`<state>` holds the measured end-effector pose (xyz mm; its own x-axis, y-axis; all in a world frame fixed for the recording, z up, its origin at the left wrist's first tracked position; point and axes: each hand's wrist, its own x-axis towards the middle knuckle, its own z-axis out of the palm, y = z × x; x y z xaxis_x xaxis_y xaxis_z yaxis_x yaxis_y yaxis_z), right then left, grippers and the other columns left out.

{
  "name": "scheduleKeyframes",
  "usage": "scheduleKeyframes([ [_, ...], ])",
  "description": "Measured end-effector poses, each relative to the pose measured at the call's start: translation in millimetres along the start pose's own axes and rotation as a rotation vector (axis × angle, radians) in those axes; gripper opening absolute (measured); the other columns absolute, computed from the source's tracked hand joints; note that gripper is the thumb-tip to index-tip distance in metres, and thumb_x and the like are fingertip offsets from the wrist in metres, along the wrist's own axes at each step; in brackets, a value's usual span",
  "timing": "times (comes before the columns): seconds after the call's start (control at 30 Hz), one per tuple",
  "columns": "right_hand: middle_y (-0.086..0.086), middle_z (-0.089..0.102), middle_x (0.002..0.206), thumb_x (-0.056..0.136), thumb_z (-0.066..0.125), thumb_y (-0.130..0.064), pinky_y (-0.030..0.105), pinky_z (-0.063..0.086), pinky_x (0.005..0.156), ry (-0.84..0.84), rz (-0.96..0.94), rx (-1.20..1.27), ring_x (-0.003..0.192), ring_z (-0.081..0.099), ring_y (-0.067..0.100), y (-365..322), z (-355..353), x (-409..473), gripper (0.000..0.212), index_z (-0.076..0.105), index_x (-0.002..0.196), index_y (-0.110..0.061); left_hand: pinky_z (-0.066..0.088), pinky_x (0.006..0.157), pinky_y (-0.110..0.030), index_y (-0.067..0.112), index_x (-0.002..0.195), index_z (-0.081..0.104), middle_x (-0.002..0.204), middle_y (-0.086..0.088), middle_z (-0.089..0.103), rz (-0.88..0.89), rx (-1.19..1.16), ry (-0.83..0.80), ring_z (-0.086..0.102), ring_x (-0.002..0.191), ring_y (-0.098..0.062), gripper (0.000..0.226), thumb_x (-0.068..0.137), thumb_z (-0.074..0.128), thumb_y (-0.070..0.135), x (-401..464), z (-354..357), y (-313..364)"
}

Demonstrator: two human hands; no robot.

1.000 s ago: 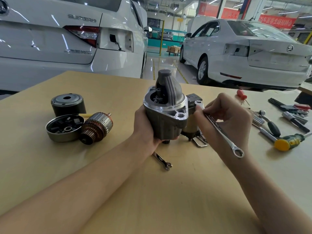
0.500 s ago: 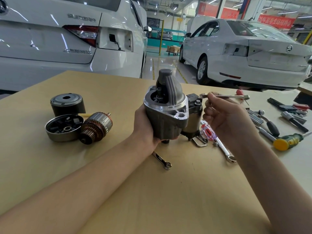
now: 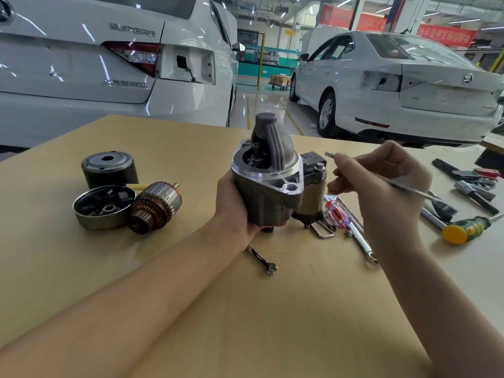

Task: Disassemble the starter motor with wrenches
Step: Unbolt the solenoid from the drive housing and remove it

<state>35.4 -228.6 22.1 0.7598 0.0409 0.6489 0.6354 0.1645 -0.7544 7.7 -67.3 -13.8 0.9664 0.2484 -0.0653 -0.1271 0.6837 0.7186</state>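
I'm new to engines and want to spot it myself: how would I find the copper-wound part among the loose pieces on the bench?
Start at the tan workbench and look to its left side, where three loose parts sit together. The armature lies on its side just right of the shallow round cap, touching it. It alone shows coppery-brown windings and a ribbed drum; its neighbours are plain grey or black metal.

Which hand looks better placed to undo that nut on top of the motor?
The right hand: it holds the wrench, whose end is beside the nut. The left hand grips the starter housing.
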Motion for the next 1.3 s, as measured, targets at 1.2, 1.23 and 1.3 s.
scheduleKeyframes([
  [1.2, 0.001, 0.057, 0.069, 0.091, 0.046, -0.007, 0.015, 0.046, 0.049, -0.074, 0.629, 0.752, 0.054, 0.053, 0.006, 8, -8, 20, 0.013, 0.058, 0.088, -0.011, 0.059, 0.055, -0.031, 0.016, 0.095, 0.072, 0.081, -0.003, 0.076, 0.011, 0.033, 0.006, 0.073, 0.067, -0.017, 0.042, 0.098, 0.035, 0.035, 0, 1, 0],
  [1.23, 0.003, 0.059, 0.068, 0.091, 0.048, -0.007, 0.017, 0.047, 0.050, -0.080, 0.560, 0.709, 0.055, 0.056, 0.008, 6, -9, 20, 0.015, 0.061, 0.084, -0.010, 0.059, 0.055, -0.031, 0.016, 0.094, 0.072, 0.081, -0.003, 0.076, 0.014, 0.032, 0.007, 0.073, 0.067, -0.018, 0.041, 0.098, 0.035, 0.035, 1, 1, 0],
  [1.3, 0.006, 0.065, 0.067, 0.090, 0.056, -0.004, 0.021, 0.049, 0.052, -0.103, 0.374, 0.464, 0.056, 0.061, 0.014, 6, -9, 13, 0.017, 0.066, 0.078, -0.010, 0.060, 0.056, -0.032, 0.016, 0.093, 0.072, 0.081, -0.004, 0.076, 0.014, 0.031, 0.007, 0.073, 0.067, -0.018, 0.041, 0.097, 0.035, 0.035, 1, 1, 0],
])
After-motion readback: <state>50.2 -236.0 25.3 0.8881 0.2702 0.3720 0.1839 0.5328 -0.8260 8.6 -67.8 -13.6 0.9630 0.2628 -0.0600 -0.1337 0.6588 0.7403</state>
